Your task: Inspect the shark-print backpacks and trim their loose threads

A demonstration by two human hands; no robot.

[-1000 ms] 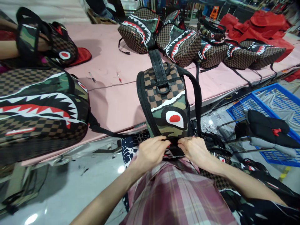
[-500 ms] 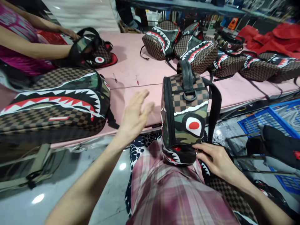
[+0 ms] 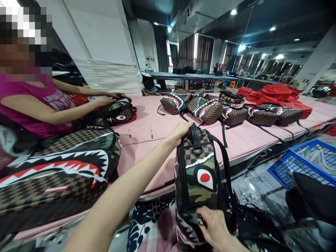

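A backpack (image 3: 201, 157) with brown-black checks, camouflage, a red-and-white eye and shark teeth stands upright on my lap, against the table edge. My left hand (image 3: 183, 130) grips its far top corner beside the black carry handle (image 3: 194, 134); the fingertips are hidden behind the bag. Low on the near side, my right hand (image 3: 214, 222) is closed, thumb and forefinger pinching a small shiny zipper pull (image 3: 200, 219) at the pocket edge. A black shoulder strap (image 3: 225, 161) hangs down the bag's right side. On my left lies a larger shark-mouth backpack (image 3: 60, 171).
A co-worker in a pink top (image 3: 34, 108) handles another backpack (image 3: 123, 115) at the far left. Two small pens (image 3: 151, 134) lie on the pink table (image 3: 147, 154). Several shark bags (image 3: 206, 108) and red fabric (image 3: 278, 96) sit farther back. A blue crate (image 3: 283, 168) stands right.
My left hand has moved from the air onto the backpack's far top corner. My right hand has shifted leftward along the pocket edge. The view has tilted up, showing more room.
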